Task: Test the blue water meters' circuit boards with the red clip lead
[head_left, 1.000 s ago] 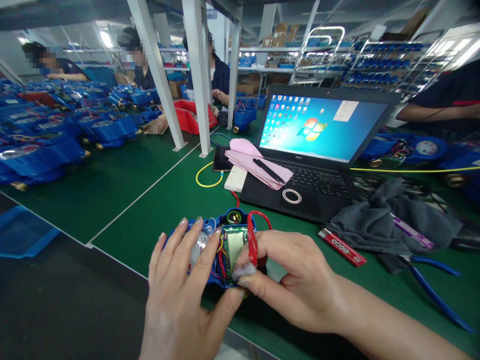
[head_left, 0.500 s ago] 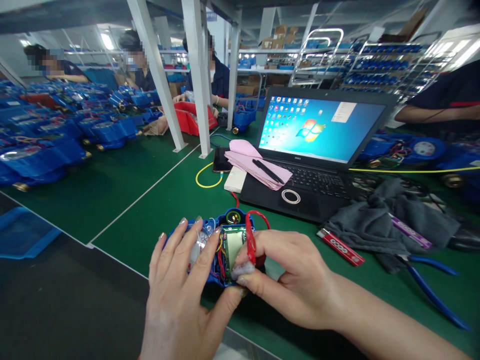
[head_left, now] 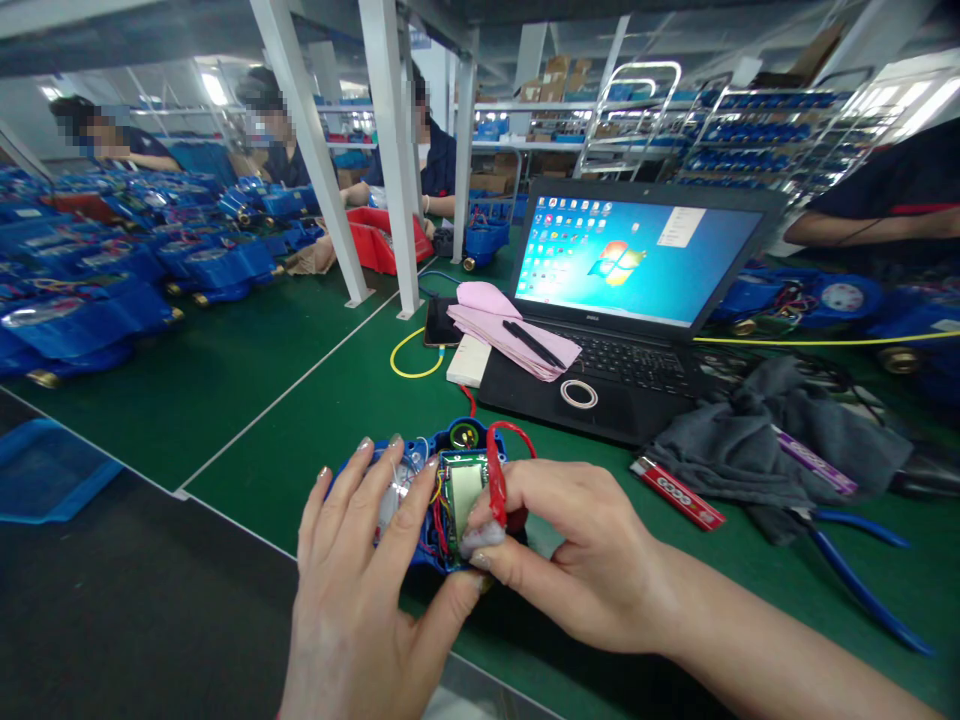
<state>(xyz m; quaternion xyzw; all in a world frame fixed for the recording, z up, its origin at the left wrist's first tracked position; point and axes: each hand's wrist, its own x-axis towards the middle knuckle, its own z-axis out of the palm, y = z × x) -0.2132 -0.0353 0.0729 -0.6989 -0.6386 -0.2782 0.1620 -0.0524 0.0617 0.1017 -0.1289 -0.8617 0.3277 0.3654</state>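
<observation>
A blue meter housing (head_left: 439,438) lies on the green bench in front of me, its inside exposed. In it are a circuit board with a pale display (head_left: 466,488), thin coloured wires and a clear round part partly under my fingers. My left hand (head_left: 360,590) spans the housing, fingers spread over its left half and thumb at the near edge. Between thumb and fingertips, my right hand (head_left: 592,560) pinches the whitish end piece (head_left: 481,540) of a red-wrapped cable (head_left: 496,480) against the board's lower right. The tip of that piece is hidden.
Behind stands a laptop (head_left: 630,260) with pink papers (head_left: 514,340) and a pen on it. To the right lie a grey cloth (head_left: 787,440), a red packet (head_left: 679,493) and blue-handled pliers (head_left: 870,590). Several blue meters (head_left: 82,320) crowd the left; co-workers sit beyond white posts (head_left: 390,150).
The view has shifted very slightly. Both hands, the housing and the red cable keep practically the same positions relative to each other.
</observation>
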